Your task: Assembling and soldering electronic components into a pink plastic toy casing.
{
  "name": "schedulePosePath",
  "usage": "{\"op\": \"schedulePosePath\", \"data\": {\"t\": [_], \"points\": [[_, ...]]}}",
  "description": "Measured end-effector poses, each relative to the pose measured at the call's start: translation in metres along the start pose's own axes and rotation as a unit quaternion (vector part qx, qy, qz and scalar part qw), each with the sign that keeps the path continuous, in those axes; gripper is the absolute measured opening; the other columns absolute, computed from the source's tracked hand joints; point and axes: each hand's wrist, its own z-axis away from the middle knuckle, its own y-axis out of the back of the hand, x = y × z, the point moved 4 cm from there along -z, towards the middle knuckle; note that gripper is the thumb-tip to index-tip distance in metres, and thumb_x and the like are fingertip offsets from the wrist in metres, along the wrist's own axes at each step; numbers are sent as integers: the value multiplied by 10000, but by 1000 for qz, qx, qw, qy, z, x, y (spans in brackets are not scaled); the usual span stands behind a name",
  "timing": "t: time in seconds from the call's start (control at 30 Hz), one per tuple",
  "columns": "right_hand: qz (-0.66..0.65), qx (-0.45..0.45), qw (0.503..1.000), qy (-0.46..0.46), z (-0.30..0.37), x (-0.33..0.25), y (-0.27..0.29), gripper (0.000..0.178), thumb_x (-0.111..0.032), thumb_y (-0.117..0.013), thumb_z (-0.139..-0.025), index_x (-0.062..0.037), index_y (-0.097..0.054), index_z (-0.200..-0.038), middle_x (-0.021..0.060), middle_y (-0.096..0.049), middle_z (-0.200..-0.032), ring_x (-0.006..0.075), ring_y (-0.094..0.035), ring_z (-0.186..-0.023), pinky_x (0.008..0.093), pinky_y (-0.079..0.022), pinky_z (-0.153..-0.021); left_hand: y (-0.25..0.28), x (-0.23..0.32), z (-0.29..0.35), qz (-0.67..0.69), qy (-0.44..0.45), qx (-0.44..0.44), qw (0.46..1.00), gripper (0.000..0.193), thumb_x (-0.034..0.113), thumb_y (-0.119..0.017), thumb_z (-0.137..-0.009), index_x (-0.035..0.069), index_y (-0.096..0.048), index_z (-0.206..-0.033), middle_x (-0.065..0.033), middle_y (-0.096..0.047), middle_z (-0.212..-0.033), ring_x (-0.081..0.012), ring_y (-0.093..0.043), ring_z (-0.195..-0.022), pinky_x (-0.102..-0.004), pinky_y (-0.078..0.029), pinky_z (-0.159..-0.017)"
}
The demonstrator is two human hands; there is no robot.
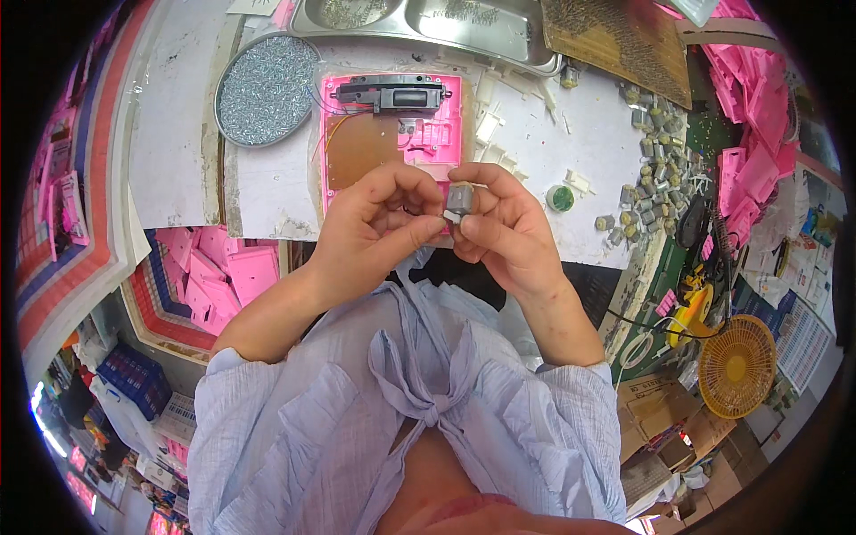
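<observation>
Between the thumb and fingers of my right hand (508, 227) is a small silver-grey motor (458, 198). My left hand (388, 214) is closed in a pinch right beside the motor's lower end; what its fingertips hold is too small to make out. Just beyond both hands lies an open pink plastic housing (456, 125), partly covered by my left hand. A long black module (392, 93) is fitted across its far end, with a brown board (361, 150) and thin wires nearer to me.
A round tray of screws (267, 89) stands left of the housing, a steel compartment tray (526, 55) behind it. White plastic pieces (489, 125), a green round container (560, 198) and many motors (655, 169) lie rightward. Pink panels (227, 272) fill a bin at left.
</observation>
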Motion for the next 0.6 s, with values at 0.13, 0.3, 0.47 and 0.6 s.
{"op": "schedulePosePath", "data": {"t": [0.13,0.3,0.47,0.6], "points": [[29,5,1000,2,1,-1,1,488,7,-688,-926,-14,-520,-1384,50,-629,-880,108,-590,-718,241,-474,-613,-1,-1,1,21,-2,-5,1000,250,-48,-645,-962,-14,-559,-1194,-59,-599,-1087,-101,-622,-1007,-260,-580,-890],[30,8,999,17,4,-1,-1,486,10,-694,-922,-8,-523,-1376,52,-626,-862,107,-585,-697,244,-478,-614,-4,-1,1,17,2,-3,1000,246,-48,-646,-961,-12,-554,-1186,-60,-596,-1075,-98,-622,-995,-255,-583,-879],[100,12,995,24,5,0,2,475,-12,-714,-924,-12,-535,-1364,45,-618,-851,103,-589,-692,244,-493,-624,-3,0,3,-12,-21,3,1000,245,-44,-656,-957,-9,-560,-1180,-56,-605,-1081,-101,-632,-999,-260,-588,-867],[398,44,893,204,13,-9,-7,482,-46,-753,-907,-8,-549,-1342,58,-652,-873,106,-637,-747,251,-523,-654,-4,6,3,-129,-100,13,987,239,-42,-687,-927,1,-592,-1143,-75,-656,-1027,-144,-676,-935,-292,-590,-829]]}}
